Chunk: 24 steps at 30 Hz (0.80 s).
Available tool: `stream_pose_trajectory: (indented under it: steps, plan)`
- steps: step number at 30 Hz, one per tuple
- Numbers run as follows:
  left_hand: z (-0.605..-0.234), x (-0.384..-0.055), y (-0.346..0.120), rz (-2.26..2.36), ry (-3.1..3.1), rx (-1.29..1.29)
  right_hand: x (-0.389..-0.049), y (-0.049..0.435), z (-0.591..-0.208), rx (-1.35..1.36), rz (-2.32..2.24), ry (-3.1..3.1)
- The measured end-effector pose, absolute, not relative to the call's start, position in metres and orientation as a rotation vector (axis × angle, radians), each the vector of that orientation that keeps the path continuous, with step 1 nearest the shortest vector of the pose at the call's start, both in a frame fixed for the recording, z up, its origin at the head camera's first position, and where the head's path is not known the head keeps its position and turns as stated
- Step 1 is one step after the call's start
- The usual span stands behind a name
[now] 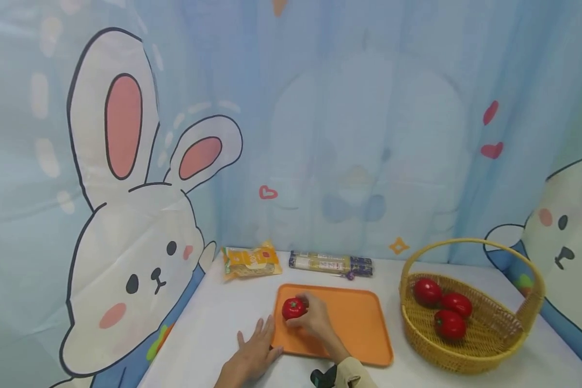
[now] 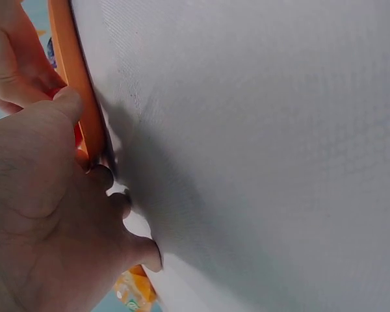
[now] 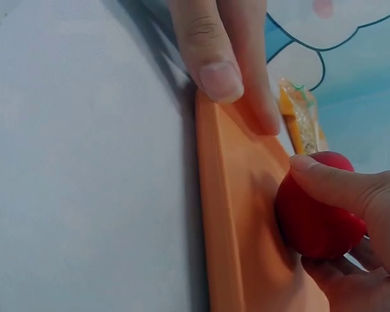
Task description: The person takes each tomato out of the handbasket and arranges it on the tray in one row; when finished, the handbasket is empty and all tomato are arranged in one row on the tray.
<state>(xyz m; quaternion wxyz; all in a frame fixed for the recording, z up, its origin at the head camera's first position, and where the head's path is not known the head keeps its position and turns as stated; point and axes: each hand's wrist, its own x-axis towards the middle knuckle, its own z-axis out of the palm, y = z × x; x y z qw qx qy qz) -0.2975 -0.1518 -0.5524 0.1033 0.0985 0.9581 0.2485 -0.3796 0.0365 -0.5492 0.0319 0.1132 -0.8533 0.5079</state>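
Observation:
A red tomato with a small green top is over the left part of an orange tray. My right hand grips it between thumb and fingers. In the right wrist view the tomato sits low against the tray's surface. My left hand lies on the white table with its fingers spread, beside the tray's left edge. In the left wrist view, that hand's thumb and fingers are at the tray's rim, with no object held.
To the right, a yellow wicker basket with a tall handle holds three red fruits. Behind the tray lie a yellow packet and a long, dark-ended package. A cartoon-printed curtain hangs at the table's back.

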Motion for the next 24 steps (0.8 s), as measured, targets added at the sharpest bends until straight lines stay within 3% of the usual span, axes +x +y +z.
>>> stream_pose_trajectory:
  steps: [24]
  plan:
    - [-0.551, -0.293, -0.152, 0.786, 2.813, 0.320, -0.382, 0.014, -0.545, 0.353, 1.629, -2.594]
